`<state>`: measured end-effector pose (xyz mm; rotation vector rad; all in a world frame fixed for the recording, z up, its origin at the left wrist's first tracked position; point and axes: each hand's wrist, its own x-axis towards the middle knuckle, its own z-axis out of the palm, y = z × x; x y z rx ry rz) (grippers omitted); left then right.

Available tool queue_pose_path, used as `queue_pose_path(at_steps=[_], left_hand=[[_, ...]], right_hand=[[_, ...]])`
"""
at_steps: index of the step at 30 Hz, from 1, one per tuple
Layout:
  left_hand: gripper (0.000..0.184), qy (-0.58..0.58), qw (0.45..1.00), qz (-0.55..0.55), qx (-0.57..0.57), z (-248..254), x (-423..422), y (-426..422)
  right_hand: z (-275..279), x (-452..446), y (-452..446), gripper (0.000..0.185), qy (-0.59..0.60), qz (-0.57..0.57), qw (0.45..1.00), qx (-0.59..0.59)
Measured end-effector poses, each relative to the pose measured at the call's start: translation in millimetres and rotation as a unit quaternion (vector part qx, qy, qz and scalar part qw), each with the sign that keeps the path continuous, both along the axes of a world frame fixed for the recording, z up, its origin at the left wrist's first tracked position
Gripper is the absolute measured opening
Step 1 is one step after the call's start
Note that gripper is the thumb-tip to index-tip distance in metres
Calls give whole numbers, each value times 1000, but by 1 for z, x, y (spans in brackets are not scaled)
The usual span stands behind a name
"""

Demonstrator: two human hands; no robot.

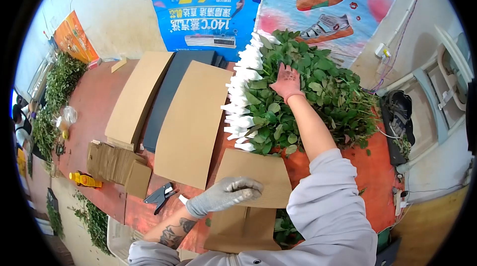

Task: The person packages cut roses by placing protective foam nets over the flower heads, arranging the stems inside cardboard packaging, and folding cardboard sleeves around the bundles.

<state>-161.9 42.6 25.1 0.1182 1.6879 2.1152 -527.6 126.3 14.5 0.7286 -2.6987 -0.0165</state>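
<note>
My right hand (288, 83), in a pink glove, reaches to the pile of leafy stems (318, 92) and rests on its leaves with fingers spread. White sleeves (241, 109) cover the stem tips along the pile's left side. My left hand (226, 196), in a grey glove, is over a corrugated cardboard sheet (268, 174), its fingers stretched out and slightly bent, with nothing visible in them. Whether it presses on the sheet I cannot tell. Below it lies a folded brown cardboard piece (243, 231). A black stapler (160, 196) lies left of that hand.
Large brown cardboard sheets (194, 122) and dark sheets (171, 92) lie on the red table (89, 107). A stack of small cardboard pieces (112, 161) and a yellow bottle (85, 180) are further left. More greenery (62, 84) lines the left. A chair (437, 92) holds shoes at right.
</note>
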Motion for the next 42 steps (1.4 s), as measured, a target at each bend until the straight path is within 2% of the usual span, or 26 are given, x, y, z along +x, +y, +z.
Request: queue_pose_path(at_steps=[2, 3, 6, 7, 11, 14, 16, 18, 20, 22, 24, 26, 27, 28, 30, 31, 32, 33, 34, 35, 36, 37, 38, 40, 41, 42], left_hand=[[45, -15, 1000, 6, 11, 0, 2, -2], [45, -19, 999, 10, 26, -1, 2, -4], [45, -20, 999, 15, 46, -2, 1, -6], [46, -17, 999, 15, 49, -2, -2, -6], [46, -13, 998, -5, 58, 10, -10, 5], [45, 33, 999, -32, 2, 26, -22, 8], [45, 25, 999, -43, 4, 25, -37, 7], [50, 76, 995, -53, -31, 34, -59, 2], [53, 17, 997, 8, 71, 40, -79, 5], [52, -8, 990, 62, 124, 41, -105, 7], [52, -23, 981, 98, 168, 45, -129, 13], [56, -6, 973, 131, 191, 47, -151, 22], [65, 0, 976, 185, 118, 50, -163, 31], [74, 102, 963, 248, -13, 44, -181, 34], [76, 221, 929, 297, 20, 50, -208, 46], [67, 229, 944, 236, 28, 59, -214, 47], [58, 236, 955, 174, 36, 68, -218, 49], [48, 207, 958, 182, 78, 75, -219, 53], [50, 254, 946, 188, 75, 69, -227, 56], [50, 258, 952, 165, -6, 80, -218, 54], [49, 262, 951, 141, -87, 92, -208, 46], [54, 293, 944, 128, -84, 73, -218, 37], [57, 402, 882, 184, -164, 74, -210, 30], [58, 361, 852, 193, -328, 29, -229, -4], [60, 285, 844, 184, -415, 12, -230, -19], [62, 206, 826, 172, -495, -5, -230, -32]], right_hand=[[-2, -8, -3, 85, -146, -33, 989, -7], [0, -14, -5, 84, -178, -30, 984, 7], [8, -4, -6, 81, -171, -43, 981, 80], [-6, -10, -8, 76, -132, -40, 988, 67], [-4, -8, 2, 64, -137, 5, 988, 75], [7, -6, 17, 58, -184, 76, 980, 33], [28, -2, 37, 54, -183, 123, 974, -44], [41, 3, 55, 58, -174, 105, 968, -145], [67, 19, 71, 60, -183, 96, 963, -173], [65, 20, 94, 62, -83, 123, 962, -228], [61, 10, 108, 64, -67, 114, 967, -217], [72, 26, 117, 67, -79, 109, 933, -333], [83, 37, 122, 69, -150, 102, 913, -366], [81, 41, 123, 69, -146, 98, 914, -365], [62, 43, 129, 71, -128, 86, 920, -361], [34, 19, 133, 74, -176, 167, 884, -400], [54, 50, 128, 79, -168, 104, 925, -324], [61, 61, 123, 80, -194, 65, 931, -301], [64, 65, 124, 82, -222, 25, 934, -277], [62, 65, 126, 81, -160, 35, 954, -249], [68, 62, 140, 78, -155, 82, 952, -251], [62, 44, 151, 77, -131, 114, 951, -255], [60, 36, 161, 75, -110, 148, 948, -258], [53, 43, 178, 71, -159, 144, 878, -428], [42, 39, 185, 66, -106, 123, 862, -481], [41, 44, 190, 63, -139, 135, 822, -535]])
